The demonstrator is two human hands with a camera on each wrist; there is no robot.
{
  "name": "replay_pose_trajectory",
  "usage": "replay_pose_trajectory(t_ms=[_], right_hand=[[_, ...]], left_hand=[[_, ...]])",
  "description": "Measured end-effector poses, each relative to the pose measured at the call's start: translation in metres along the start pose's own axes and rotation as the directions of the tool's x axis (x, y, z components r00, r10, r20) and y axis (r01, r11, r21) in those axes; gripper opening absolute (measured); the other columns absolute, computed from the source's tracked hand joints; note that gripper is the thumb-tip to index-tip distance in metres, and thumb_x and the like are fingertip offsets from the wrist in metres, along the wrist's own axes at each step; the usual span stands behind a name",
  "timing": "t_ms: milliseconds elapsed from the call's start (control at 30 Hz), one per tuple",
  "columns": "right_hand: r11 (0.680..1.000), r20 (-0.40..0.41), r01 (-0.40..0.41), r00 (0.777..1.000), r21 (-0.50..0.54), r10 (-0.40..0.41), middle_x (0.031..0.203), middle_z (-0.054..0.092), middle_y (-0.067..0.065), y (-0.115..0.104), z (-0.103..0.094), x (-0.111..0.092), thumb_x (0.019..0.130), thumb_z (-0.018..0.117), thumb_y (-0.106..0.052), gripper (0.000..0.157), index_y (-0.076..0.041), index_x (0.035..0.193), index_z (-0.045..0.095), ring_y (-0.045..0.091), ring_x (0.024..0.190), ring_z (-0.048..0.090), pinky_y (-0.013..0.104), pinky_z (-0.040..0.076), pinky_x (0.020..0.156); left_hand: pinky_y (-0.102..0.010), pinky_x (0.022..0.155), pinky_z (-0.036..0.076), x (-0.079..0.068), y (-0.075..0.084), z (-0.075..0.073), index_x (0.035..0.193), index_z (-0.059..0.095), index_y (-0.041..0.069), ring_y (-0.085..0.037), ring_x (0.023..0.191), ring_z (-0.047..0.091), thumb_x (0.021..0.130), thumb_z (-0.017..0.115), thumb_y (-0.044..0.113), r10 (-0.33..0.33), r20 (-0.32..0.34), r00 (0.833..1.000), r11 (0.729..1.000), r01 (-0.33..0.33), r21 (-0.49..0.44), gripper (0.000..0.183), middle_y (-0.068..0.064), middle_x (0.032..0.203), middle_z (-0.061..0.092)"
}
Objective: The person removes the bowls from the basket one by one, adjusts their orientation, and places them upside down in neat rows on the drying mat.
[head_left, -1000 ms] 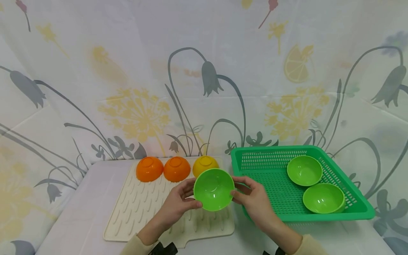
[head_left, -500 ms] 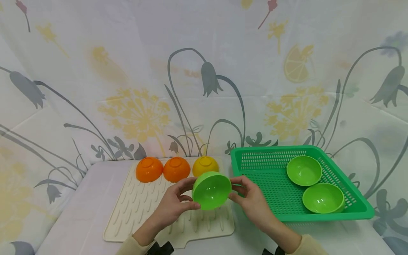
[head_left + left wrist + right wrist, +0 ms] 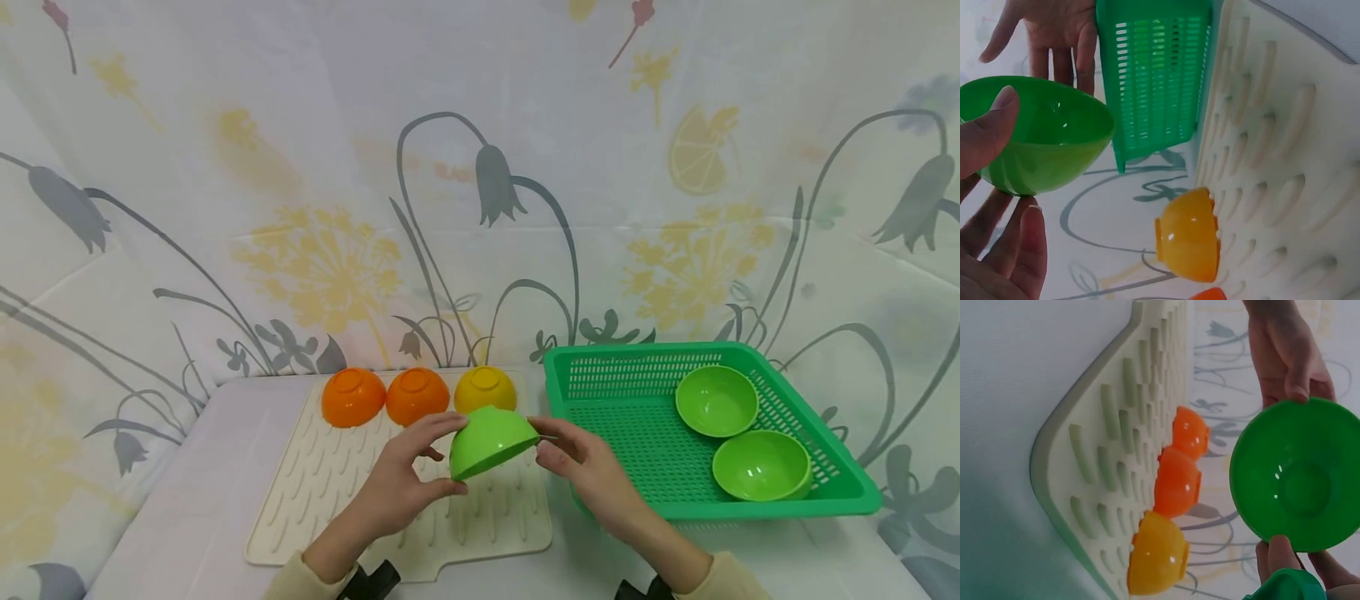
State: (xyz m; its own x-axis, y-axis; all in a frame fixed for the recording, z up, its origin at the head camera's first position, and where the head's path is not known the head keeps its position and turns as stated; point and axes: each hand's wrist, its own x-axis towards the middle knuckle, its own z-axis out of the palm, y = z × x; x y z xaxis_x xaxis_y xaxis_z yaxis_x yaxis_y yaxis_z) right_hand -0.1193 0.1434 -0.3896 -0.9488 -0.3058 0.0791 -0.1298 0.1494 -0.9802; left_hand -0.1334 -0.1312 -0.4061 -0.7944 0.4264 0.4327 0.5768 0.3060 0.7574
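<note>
- Nearest, the two cream sleeves (image 3: 726, 577) and black wrist gear (image 3: 371, 581) are cut off by the bottom of the head view, as is the table's (image 3: 180, 508) near edge; a green shape low in the right wrist view is hard to make out
- The left hand (image 3: 397, 487), its arm rising from the lower left, pinches the green bowl (image 3: 491, 440) with fingers on the outside and thumb at the rim; some fingertips are hidden behind it
- The right hand (image 3: 600, 475) slants in from the lower right, fingers at the bowl's opposite rim; in the left wrist view its thumb stands spread clear, and I cannot tell whether it grips
- That bowl is in the air above the right part of the ribbed mat (image 3: 315, 492); a second ago its inside faced the head camera, now it is tipped over, outside up and left side lower
- The basket (image 3: 832, 506) has its near left corner hidden behind the right hand; the near basket bowl (image 3: 761, 467) and far basket bowl (image 3: 716, 402) lie unmoved towards its right edge
- Along the mat's far edge, upside down, sit the left orange bowl (image 3: 352, 398) at the far left corner, the right orange bowl (image 3: 417, 397) and the yellow bowl (image 3: 483, 390)
- Farthest back hangs the flowered cloth (image 3: 337, 100)
</note>
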Motion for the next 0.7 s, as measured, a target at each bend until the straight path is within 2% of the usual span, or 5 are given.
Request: replay_pose_trajectory(t_ms=[167,300,433,500,700], right_hand=[[0.998,0.028,0.002,1.000,0.067,-0.004,0.144,0.048,0.025,-0.001,-0.002,0.001,0.108,0.045,-0.025,0.048,0.007,0.143,0.046,0.036,0.127,0.054,0.038,0.050,0.099],[0.999,-0.007,-0.024,1.000,0.025,0.024,0.139,0.054,0.022,0.000,-0.001,0.002,0.106,0.049,-0.029,0.046,0.002,0.140,0.053,0.032,0.120,0.059,0.044,0.050,0.099],[0.999,-0.044,-0.043,0.998,-0.016,0.043,0.136,0.058,0.018,0.001,0.000,0.001,0.102,0.059,-0.031,0.046,-0.002,0.138,0.057,0.028,0.117,0.062,0.046,0.050,0.099],[0.999,-0.056,-0.049,0.997,-0.017,0.048,0.137,0.058,0.016,0.001,0.000,0.001,0.100,0.062,-0.031,0.047,-0.003,0.138,0.057,0.028,0.119,0.061,0.044,0.050,0.100],[0.997,-0.063,-0.071,0.995,0.022,0.072,0.140,0.055,0.018,-0.001,0.001,0.001,0.097,0.067,-0.027,0.049,-0.002,0.137,0.057,0.032,0.125,0.056,0.043,0.050,0.100]], left_hand=[[-0.032,0.080,0.056,0.000,0.002,0.004,0.137,0.061,0.019,-0.022,0.124,0.052,0.073,0.088,0.007,0.116,0.021,0.993,0.992,-0.117,0.055,0.070,-0.001,0.142,0.054],[-0.034,0.089,0.055,0.002,0.002,0.006,0.139,0.060,0.017,-0.024,0.126,0.051,0.073,0.086,0.003,0.224,0.037,0.974,0.971,-0.226,0.072,0.072,-0.004,0.142,0.053],[-0.036,0.101,0.049,0.003,0.002,0.008,0.140,0.059,0.013,-0.026,0.130,0.050,0.074,0.085,0.001,0.312,0.034,0.949,0.947,-0.314,0.061,0.072,-0.008,0.144,0.053],[-0.036,0.102,0.048,0.004,0.001,0.009,0.140,0.059,0.011,-0.027,0.130,0.051,0.075,0.084,0.000,0.328,0.023,0.945,0.943,-0.328,0.052,0.070,-0.010,0.144,0.053],[-0.035,0.100,0.049,0.004,0.000,0.013,0.136,0.063,0.012,-0.033,0.128,0.054,0.077,0.080,-0.007,0.255,-0.028,0.967,0.966,-0.253,0.058,0.064,-0.010,0.145,0.053]])
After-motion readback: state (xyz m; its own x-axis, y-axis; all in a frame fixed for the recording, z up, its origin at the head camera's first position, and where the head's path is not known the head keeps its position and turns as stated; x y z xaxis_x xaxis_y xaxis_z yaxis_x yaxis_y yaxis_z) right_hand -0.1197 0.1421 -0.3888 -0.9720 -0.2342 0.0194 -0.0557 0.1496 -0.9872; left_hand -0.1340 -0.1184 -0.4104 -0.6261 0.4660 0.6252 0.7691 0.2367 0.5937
